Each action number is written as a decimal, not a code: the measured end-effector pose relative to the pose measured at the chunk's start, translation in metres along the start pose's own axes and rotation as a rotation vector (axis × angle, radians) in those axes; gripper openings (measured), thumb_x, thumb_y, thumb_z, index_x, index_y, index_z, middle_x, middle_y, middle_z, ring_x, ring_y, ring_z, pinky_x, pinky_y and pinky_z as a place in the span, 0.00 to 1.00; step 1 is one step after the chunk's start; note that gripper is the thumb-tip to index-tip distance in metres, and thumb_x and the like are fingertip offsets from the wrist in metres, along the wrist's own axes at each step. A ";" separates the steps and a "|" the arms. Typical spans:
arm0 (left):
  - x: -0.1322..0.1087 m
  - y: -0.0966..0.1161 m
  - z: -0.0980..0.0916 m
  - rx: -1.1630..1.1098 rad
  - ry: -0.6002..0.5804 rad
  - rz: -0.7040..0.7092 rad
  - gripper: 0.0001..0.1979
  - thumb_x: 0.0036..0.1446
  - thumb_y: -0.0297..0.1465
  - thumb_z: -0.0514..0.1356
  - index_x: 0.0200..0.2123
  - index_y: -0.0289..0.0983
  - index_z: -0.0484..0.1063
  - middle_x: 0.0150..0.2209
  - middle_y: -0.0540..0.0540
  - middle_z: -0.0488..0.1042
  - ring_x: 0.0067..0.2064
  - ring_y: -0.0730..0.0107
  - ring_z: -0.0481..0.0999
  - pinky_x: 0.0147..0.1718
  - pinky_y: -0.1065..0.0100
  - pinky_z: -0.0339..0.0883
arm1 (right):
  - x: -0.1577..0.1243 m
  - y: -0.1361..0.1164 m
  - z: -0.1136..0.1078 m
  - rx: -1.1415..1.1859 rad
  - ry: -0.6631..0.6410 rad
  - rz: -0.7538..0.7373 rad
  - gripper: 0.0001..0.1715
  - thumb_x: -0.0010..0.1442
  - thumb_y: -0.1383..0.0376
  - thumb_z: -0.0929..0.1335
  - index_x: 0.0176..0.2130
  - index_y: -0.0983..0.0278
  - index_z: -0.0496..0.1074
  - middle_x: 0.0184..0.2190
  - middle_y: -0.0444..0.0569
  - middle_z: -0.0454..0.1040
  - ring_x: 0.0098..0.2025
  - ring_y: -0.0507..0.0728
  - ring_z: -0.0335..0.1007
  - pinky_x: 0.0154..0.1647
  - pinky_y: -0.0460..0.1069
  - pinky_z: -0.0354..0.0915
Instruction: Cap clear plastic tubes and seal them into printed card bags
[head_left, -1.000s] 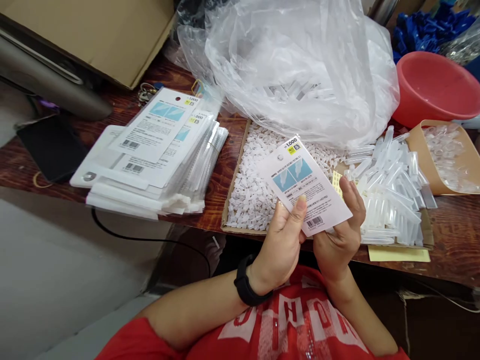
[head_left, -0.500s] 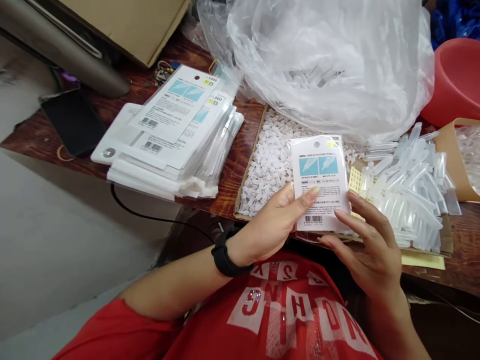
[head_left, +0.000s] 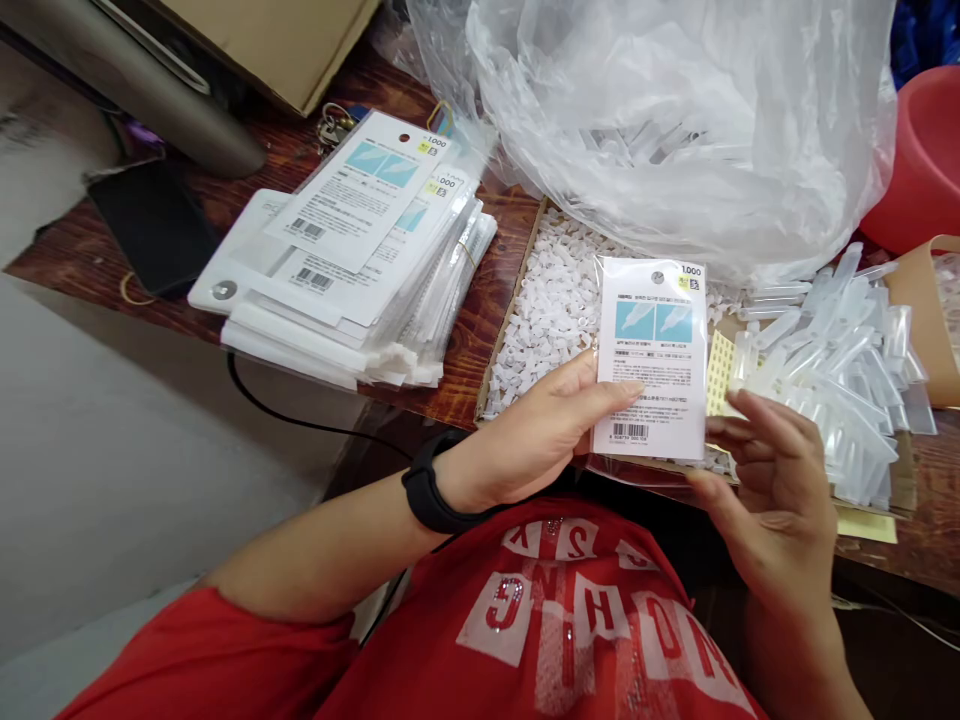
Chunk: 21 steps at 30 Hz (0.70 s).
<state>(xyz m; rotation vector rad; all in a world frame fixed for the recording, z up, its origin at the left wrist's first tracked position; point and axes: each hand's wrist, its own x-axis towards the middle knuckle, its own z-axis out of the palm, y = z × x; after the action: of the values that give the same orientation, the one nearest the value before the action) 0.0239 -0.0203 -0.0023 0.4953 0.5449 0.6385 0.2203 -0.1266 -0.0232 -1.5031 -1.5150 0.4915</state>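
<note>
My left hand (head_left: 551,430) grips a white printed card in a clear plastic sleeve (head_left: 652,350), thumb across its lower left front. Two blue pictures, small text and a barcode show on the card, which faces me. Beside its lower right edge is my right hand (head_left: 772,480), fingers bent and spread apart, the thumb close to the sleeve's bottom corner. Whether that thumb touches the plastic I cannot tell. Behind the card lies a cardboard tray (head_left: 517,285) with small white plastic pieces (head_left: 551,290) and clear plastic tubes (head_left: 840,370). A yellow sticker sheet (head_left: 721,370) lies between them.
On the left is a stack of sleeved cards (head_left: 375,250), near a black phone (head_left: 154,225) and keys (head_left: 334,125). A large clear plastic bag (head_left: 675,120) bulges over the tray's back. A red bowl (head_left: 926,160) stands at right.
My right hand has drawn back to the right from the card's lower edge, its fingers more curled. The card has turned slightly more upright in my left hand. The view has shifted a little.
</note>
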 end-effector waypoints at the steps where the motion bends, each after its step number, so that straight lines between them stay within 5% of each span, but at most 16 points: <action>1: -0.001 0.003 -0.001 0.026 -0.019 -0.015 0.14 0.68 0.27 0.66 0.55 0.39 0.82 0.58 0.40 0.83 0.62 0.49 0.81 0.66 0.50 0.70 | 0.000 -0.002 -0.001 0.088 -0.027 0.079 0.38 0.67 0.64 0.76 0.71 0.50 0.67 0.55 0.51 0.79 0.48 0.56 0.84 0.45 0.50 0.85; 4: -0.003 0.007 -0.006 0.139 -0.079 -0.013 0.15 0.68 0.27 0.66 0.57 0.40 0.81 0.60 0.40 0.82 0.64 0.50 0.80 0.66 0.52 0.69 | -0.001 -0.007 -0.001 0.277 -0.117 0.216 0.33 0.70 0.67 0.73 0.69 0.52 0.69 0.35 0.43 0.82 0.32 0.52 0.84 0.33 0.45 0.84; 7: -0.005 0.003 -0.011 0.242 -0.037 -0.018 0.22 0.69 0.31 0.67 0.64 0.41 0.76 0.60 0.38 0.82 0.61 0.51 0.82 0.62 0.53 0.73 | -0.001 -0.009 -0.001 0.336 -0.103 0.272 0.25 0.69 0.67 0.74 0.62 0.52 0.77 0.32 0.41 0.82 0.30 0.51 0.83 0.33 0.45 0.84; 10: -0.008 -0.003 -0.017 0.225 0.052 -0.150 0.44 0.67 0.35 0.69 0.79 0.47 0.51 0.52 0.35 0.86 0.47 0.48 0.89 0.48 0.52 0.81 | -0.001 -0.008 -0.003 0.342 -0.070 0.329 0.18 0.68 0.67 0.75 0.56 0.51 0.82 0.33 0.41 0.84 0.30 0.51 0.84 0.33 0.43 0.83; 13: -0.012 -0.005 -0.021 0.191 0.088 -0.159 0.55 0.66 0.34 0.70 0.80 0.52 0.34 0.43 0.40 0.88 0.39 0.51 0.90 0.39 0.59 0.82 | 0.000 -0.003 -0.008 0.347 -0.084 0.406 0.16 0.66 0.64 0.76 0.53 0.53 0.84 0.31 0.43 0.84 0.28 0.51 0.83 0.31 0.43 0.82; 21: -0.007 0.002 -0.024 0.209 -0.024 -0.241 0.30 0.69 0.33 0.67 0.72 0.45 0.69 0.42 0.40 0.88 0.41 0.59 0.90 0.41 0.66 0.81 | 0.002 0.007 -0.015 0.365 -0.191 0.445 0.15 0.66 0.62 0.77 0.52 0.50 0.85 0.34 0.44 0.85 0.28 0.51 0.81 0.31 0.43 0.80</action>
<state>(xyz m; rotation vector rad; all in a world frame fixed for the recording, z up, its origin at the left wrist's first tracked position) 0.0034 -0.0174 -0.0165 0.6219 0.6413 0.3463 0.2364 -0.1282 -0.0204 -1.5264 -1.1414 1.1362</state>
